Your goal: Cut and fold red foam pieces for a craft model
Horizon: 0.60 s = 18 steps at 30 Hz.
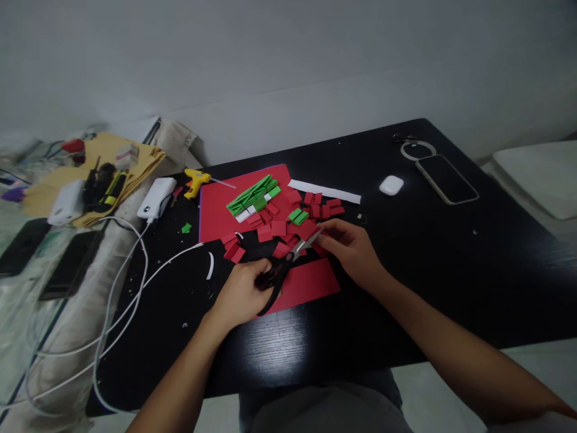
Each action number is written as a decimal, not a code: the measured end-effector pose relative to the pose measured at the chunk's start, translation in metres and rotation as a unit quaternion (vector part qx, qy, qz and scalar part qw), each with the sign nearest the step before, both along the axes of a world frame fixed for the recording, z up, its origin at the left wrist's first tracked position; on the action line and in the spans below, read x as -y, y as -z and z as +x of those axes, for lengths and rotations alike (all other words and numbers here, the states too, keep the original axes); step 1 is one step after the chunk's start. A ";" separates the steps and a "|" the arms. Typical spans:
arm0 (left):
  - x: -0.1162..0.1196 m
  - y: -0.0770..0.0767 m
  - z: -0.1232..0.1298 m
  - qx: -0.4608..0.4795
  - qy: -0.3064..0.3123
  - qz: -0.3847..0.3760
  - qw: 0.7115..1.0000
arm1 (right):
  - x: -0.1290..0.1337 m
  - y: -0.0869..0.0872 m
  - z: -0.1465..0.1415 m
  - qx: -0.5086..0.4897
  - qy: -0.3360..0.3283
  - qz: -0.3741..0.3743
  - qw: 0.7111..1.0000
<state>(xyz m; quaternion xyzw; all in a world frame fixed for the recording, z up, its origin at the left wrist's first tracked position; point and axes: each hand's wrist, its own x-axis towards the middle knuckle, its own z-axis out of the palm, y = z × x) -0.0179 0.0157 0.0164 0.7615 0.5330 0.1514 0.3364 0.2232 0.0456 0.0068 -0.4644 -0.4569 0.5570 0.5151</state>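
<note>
My left hand (246, 291) is closed around the black handles of a pair of scissors (295, 252). The metal blades point up and to the right, over a heap of small folded red paper pieces (278, 228). At the blade tips, my right hand (351, 248) has its thumb and index finger drawn together; whether they pinch the tips or a red piece is hard to make out. One small folded green paper piece (298, 216) lies on the heap. Behind it are long folded green strips (253, 195). Red sheets (311, 284) lie underneath, partly hidden.
A white paper strip (325, 191) lies behind the heap. A yellow glue gun (196, 181) and a white power bank (157, 198) with cables stand left. To the right are a white earbud case (391, 185), a phone (447, 179) and a coiled band (418, 150).
</note>
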 end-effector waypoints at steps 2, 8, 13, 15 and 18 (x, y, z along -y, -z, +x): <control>0.000 0.000 0.000 -0.001 0.001 0.002 1.000 | 0.000 0.001 0.000 0.001 -0.002 0.005 1.000; 0.000 0.000 0.000 0.004 0.002 0.006 1.000 | 0.000 0.001 0.000 0.005 -0.003 0.008 1.000; -0.001 0.001 -0.001 0.005 0.006 0.002 1.000 | 0.000 0.001 0.000 0.000 -0.005 0.000 1.000; -0.001 0.001 -0.001 0.007 0.009 -0.002 1.000 | 0.000 0.001 0.000 0.000 -0.007 0.001 1.000; 0.000 0.000 -0.001 0.006 0.009 -0.009 1.000 | 0.000 0.000 0.000 0.006 -0.003 0.006 1.000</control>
